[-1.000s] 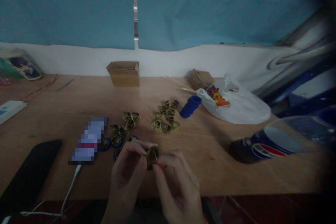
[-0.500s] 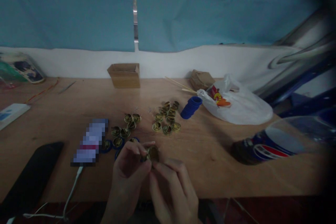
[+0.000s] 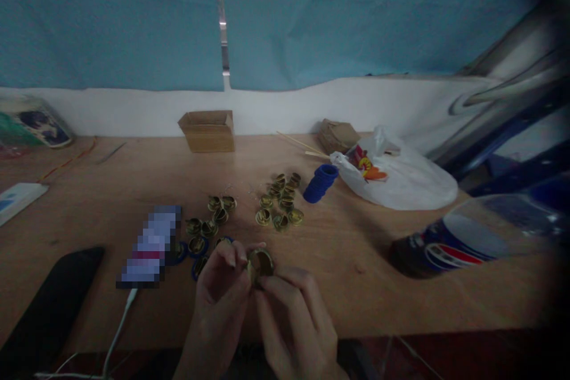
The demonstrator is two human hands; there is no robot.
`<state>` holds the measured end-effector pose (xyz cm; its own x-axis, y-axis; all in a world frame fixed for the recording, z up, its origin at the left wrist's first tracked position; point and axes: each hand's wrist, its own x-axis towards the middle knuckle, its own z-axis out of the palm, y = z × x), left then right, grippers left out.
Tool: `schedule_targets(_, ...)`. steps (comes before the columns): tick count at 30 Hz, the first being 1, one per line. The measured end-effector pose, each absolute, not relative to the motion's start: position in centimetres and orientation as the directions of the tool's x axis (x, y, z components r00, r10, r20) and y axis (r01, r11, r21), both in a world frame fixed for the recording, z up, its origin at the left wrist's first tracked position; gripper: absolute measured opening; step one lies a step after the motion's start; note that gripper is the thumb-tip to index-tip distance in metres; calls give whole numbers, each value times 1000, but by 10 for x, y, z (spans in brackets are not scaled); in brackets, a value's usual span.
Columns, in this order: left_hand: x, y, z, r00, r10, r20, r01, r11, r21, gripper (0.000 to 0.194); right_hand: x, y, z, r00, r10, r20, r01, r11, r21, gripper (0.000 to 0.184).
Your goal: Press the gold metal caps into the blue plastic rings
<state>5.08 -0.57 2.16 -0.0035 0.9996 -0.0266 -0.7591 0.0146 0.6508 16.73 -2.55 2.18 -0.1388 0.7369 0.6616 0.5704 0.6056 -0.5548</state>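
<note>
A round brass-coloured metal piece (image 3: 263,262) is held up over the table's near edge. My left hand (image 3: 222,303) pinches it from the left side, fingers closed. From the right, my right hand (image 3: 296,314) has its thumb and index fingertips closed on the lower rim of the same piece. My fingers hide part of it. Just beyond my left hand lie several similar pieces, some with blue rings (image 3: 198,246) around them. Farther off is a group of brass-coloured pieces (image 3: 281,222), and beside it a leaning stack of blue rings (image 3: 320,183).
A phone (image 3: 149,246) with a white cable and a black case-like object (image 3: 53,294) lie on the left. To the right are a Pepsi bottle (image 3: 458,243) on its side and a white plastic bag (image 3: 409,181). A cardboard box (image 3: 208,132) stands at the back.
The metal piece has turned a little in my fingers and shows more of its hollow side. Both hands stay closed around it. The whole view has shifted slightly.
</note>
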Motion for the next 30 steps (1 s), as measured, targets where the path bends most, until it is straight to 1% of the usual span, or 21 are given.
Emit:
schedule_targets(4,50,-6,20,-9,999,-36,-767,17,642,20,164,-26,20,-85,717,692,565,607,-559,29)
schedule_targets(18,49,-8,24,-33,999,-12,-772,-19,636,21,162,-27,23,-103,760,641,495,598,-630,31)
schedule_targets(20,49,-8,23,-22,1000,-5,-759,-13,651,20,164,-27,24,-134,775,618,488,594,-639,31)
schedule_targets(22,49,-7,20,-32,999,13,-721,-32,693,19,166,-27,26,-169,782,600,487,595,-639,31)
schedule_targets(24,47,-5,17,-66,996,55,-633,-84,769,18,169,-27,28,-165,782,601,486,594,-641,30)
schedule_targets(26,43,-4,15,-102,985,141,-481,-173,859,18,174,-25,28,-118,781,613,489,583,-649,29)
schedule_targets(28,38,-3,14,-112,966,233,-245,-254,935,18,181,-22,25,-67,782,620,500,564,-657,26)
schedule_targets(30,35,-4,14,-49,953,298,41,-296,954,20,191,-18,18,-21,789,614,535,528,-660,22)
